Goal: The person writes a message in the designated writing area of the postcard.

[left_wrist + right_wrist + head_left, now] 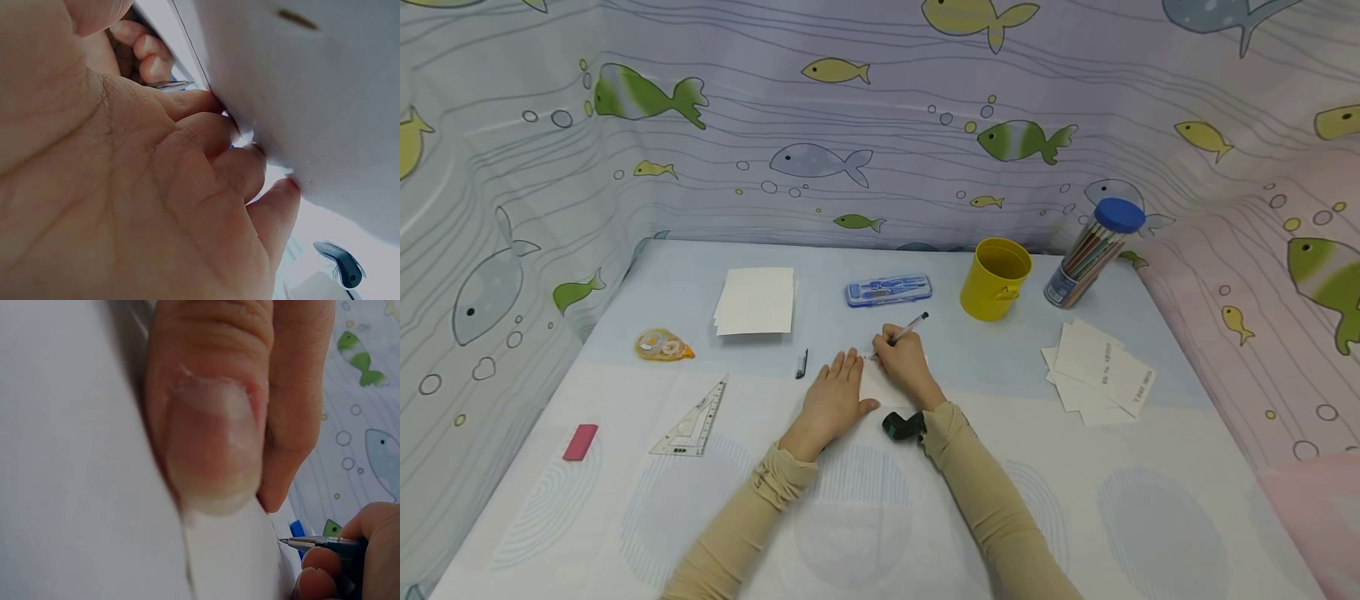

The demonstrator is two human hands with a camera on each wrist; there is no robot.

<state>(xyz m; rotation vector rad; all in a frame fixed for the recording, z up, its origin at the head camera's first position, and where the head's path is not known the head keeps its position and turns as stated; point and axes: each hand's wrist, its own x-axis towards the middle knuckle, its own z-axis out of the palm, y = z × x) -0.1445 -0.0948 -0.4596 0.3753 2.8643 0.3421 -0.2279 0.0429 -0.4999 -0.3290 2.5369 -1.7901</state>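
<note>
In the head view my right hand (906, 362) grips a slim pen (912, 327), its black end pointing up and away to the right. The pen's metal tip (297, 540) is close to the paper surface in the right wrist view. My left hand (833, 396) lies flat on a white paper card (880, 385), fingers extended and thumb out to the side. Both hands hide much of that card. A black pen cap (802, 364) lies left of the left fingertips. A large thumb (212, 425) fills the middle of the right wrist view.
Behind the hands are a stack of blank cards (756, 302), a blue geometry case (888, 291), a yellow cup (985, 292) and a blue-lidded pencil tub (1086, 258). Written cards (1093, 375) lie right. Correction tape (662, 345), a set square (696, 423) and a pink eraser (580, 442) lie left.
</note>
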